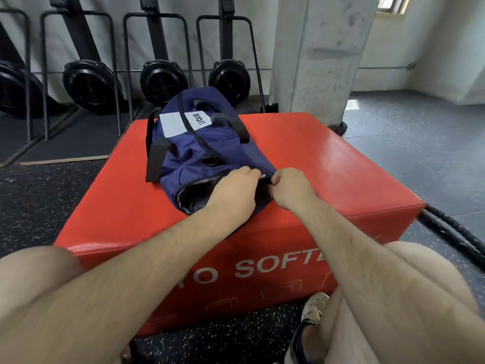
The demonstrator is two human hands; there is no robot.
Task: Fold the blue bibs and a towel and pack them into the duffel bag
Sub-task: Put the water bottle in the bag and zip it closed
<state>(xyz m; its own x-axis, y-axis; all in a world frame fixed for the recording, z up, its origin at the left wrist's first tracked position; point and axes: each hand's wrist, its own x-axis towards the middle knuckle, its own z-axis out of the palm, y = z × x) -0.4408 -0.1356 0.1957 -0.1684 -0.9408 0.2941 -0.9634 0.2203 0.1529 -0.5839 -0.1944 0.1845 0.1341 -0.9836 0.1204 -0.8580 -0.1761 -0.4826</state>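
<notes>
both forearms reach forward to the near end of the duffel bag [199,143] on the red box [328,164]
bag's long axis runs straight away — left hand [233,190] grips the rim of the opening, right hand [291,187] pinches the zip beside it; equally near

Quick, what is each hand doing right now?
Left hand: grips the duffel bag at its open end.
Right hand: pinches the bag's zipper area.

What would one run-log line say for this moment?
stage: closing bag | left hand: grips duffel bag opening | right hand: pinches zipper | support: red box
</notes>
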